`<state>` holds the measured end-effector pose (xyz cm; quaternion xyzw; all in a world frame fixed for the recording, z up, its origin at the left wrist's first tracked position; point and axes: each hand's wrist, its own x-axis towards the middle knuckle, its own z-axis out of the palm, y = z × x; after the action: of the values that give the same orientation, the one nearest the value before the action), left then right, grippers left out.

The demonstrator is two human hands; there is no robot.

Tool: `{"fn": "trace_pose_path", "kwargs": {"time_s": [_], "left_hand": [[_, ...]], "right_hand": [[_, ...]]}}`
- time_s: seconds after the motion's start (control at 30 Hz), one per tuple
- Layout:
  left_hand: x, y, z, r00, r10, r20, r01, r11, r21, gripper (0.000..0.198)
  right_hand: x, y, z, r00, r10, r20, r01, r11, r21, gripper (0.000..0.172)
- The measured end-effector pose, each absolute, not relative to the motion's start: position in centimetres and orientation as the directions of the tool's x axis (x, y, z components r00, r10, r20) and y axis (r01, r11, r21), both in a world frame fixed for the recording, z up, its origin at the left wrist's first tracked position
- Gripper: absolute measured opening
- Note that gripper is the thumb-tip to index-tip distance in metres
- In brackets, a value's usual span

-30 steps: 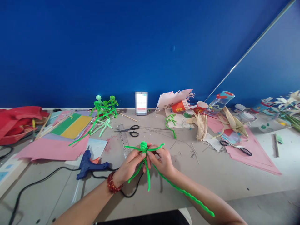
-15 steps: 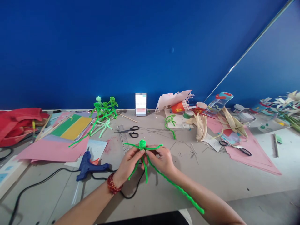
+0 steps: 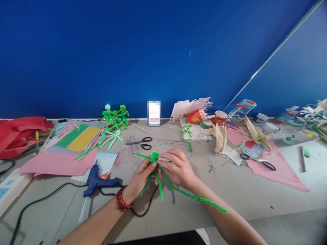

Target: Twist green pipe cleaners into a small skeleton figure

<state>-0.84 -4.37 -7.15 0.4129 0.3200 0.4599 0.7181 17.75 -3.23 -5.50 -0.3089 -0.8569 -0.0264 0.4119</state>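
Observation:
A bright green pipe-cleaner figure (image 3: 154, 157) with a coiled round head is held upright above the table. Its thin limbs stick out to the side and hang below, and one long strand trails over my right forearm. My left hand (image 3: 143, 175) pinches the figure just under the head, thumb in front. Against its other side, my right hand (image 3: 178, 169) has its fingers bent together by the head and upper strand; a bit of green shows between them. The fingertips behind the figure are partly hidden.
Black scissors (image 3: 140, 142) lie across a clear ruler (image 3: 134, 154) beyond my hands. A blue glue gun (image 3: 98, 182) with a black cord rests at left. More green pipe-cleaner figures (image 3: 114, 114) stand at the back. Dried husks (image 3: 219, 137) and pink paper (image 3: 286, 173) lie at right.
My right hand has shifted its fingers up and inward beside the figure's head, covering the right-hand strand. The long trailing strand has swung upward and to the right.

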Motion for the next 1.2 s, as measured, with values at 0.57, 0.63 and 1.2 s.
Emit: {"fn": "trace_pose_path", "kwargs": {"time_s": [0.57,0.63,1.2], "left_hand": [[-0.5,-4.9,-7.0,0.382,0.921,-0.069,-0.432,0.245,0.868,0.021],[-0.5,-4.9,-7.1,0.364,0.93,-0.053,-0.421,0.215,0.881,0.021],[-0.4,-4.9,-7.2,0.221,0.97,-0.106,-0.272,0.165,0.948,0.029]], "right_hand": [[17.2,-3.9,-6.0,-0.417,0.36,0.834,0.578,0.814,-0.062,0.011],[17.1,-4.0,-6.0,-0.421,0.379,0.824,0.564,0.821,-0.09,0.012],[16.8,-4.2,-6.1,-0.439,0.368,0.82,0.525,0.845,-0.098,0.013]]}}
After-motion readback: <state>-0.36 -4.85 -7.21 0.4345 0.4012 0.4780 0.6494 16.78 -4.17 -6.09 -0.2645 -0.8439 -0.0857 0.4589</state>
